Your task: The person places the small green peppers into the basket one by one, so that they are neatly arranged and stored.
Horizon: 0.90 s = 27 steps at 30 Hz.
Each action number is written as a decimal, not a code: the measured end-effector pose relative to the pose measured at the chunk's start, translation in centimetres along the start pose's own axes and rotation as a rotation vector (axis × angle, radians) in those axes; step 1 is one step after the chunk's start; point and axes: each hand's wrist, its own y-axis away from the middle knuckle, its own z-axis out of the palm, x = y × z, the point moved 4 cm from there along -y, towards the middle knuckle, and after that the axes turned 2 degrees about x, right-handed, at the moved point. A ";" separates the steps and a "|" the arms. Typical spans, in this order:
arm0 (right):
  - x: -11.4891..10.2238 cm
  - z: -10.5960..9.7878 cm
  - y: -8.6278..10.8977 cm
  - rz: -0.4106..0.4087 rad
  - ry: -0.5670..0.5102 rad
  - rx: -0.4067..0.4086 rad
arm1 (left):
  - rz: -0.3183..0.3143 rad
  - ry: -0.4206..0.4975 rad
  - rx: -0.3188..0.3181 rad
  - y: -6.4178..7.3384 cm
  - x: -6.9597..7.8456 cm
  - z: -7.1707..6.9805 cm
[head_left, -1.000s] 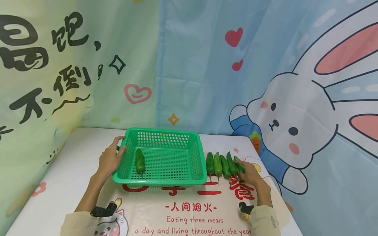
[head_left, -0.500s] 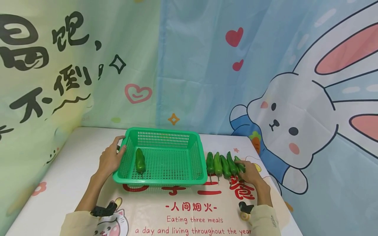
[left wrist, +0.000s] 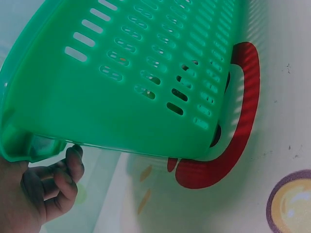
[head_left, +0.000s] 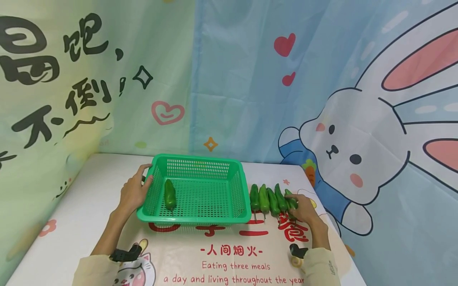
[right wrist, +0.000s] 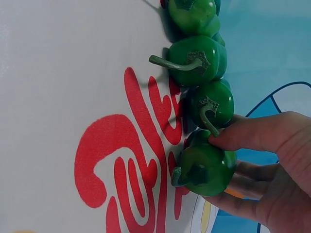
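My left hand [head_left: 134, 192] grips the left rim of a green plastic basket [head_left: 200, 221]; in the left wrist view its curled fingers [left wrist: 65, 182] show beside the rim and the thumb is hidden. One green pepper [head_left: 169, 195] lies inside, toward the left. To the basket's right, several green peppers [head_left: 264, 198] stand side by side in a row, stems toward me. My right hand [head_left: 302, 208] is at the row's right end, pinching the last pepper [right wrist: 201, 170] with the thumb on top and the fingers on its far side.
The table has a printed white and beige cloth [head_left: 229, 254] with red lettering. Behind it hangs a curtain [head_left: 232, 79] with cartoon prints, close to the basket's back edge. The table's right edge runs just past my right hand.
Almost nothing: both hands stay at the basket rim and the end pepper. That end pepper has shifted very slightly to the right.
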 end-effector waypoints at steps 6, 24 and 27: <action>0.1 -0.5 -0.1 0.003 -0.017 0.013 | 0.000 0.000 0.001 0.0 0.0 0.0; -0.8 -2.8 0.2 -0.016 0.005 0.032 | 0.005 -0.010 0.002 0.1 0.0 0.0; -1.1 -3.2 0.2 -0.021 -0.009 0.035 | 0.003 -0.009 0.000 0.1 0.0 0.0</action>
